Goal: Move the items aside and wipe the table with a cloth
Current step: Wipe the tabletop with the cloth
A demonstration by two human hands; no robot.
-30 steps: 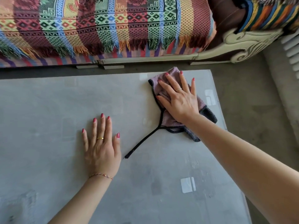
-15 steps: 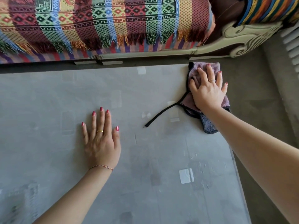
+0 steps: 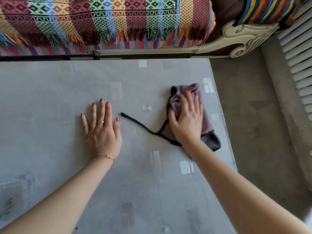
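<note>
Along the far edge a sofa (image 3: 104,22) with a striped fringed throw runs beside the grey counter (image 3: 50,85), which fills most of the view. No items stand on the part of the counter that shows, so the moving-aside step looks finished, though where those items went lies outside the view. The counter's left stretch is bare grey with faint smudgy patches low down; whether those are dirt, damp or reflections is hard to tell from this angle. Right of that, the left hand (image 3: 101,130) lies flat on the counter, palm down, fingers straight and slightly spread, holding nothing; it seems to be a brace only. Just beside its thumb lies the tip of a black cord (image 3: 138,123), which trails along the counter to the right and joins the cloth (image 3: 209,141), a pinkish piece with a dark trim and a darker grey lower end. The cloth sits near the counter's right edge, toward the far corner. The right hand (image 3: 187,120) presses down on it with fingers extended over the fabric, not clenched around it; the fingertips are blurred, which suggests wiping is underway. Beyond the counter's right edge is grey floor (image 3: 253,107) and a white slatted panel (image 3: 297,56). By this reckoning the task is in its second half: wiping has reached the right far corner area, while the broad left and near parts of the counter may need passes, since nothing shows whether they are done.
</note>
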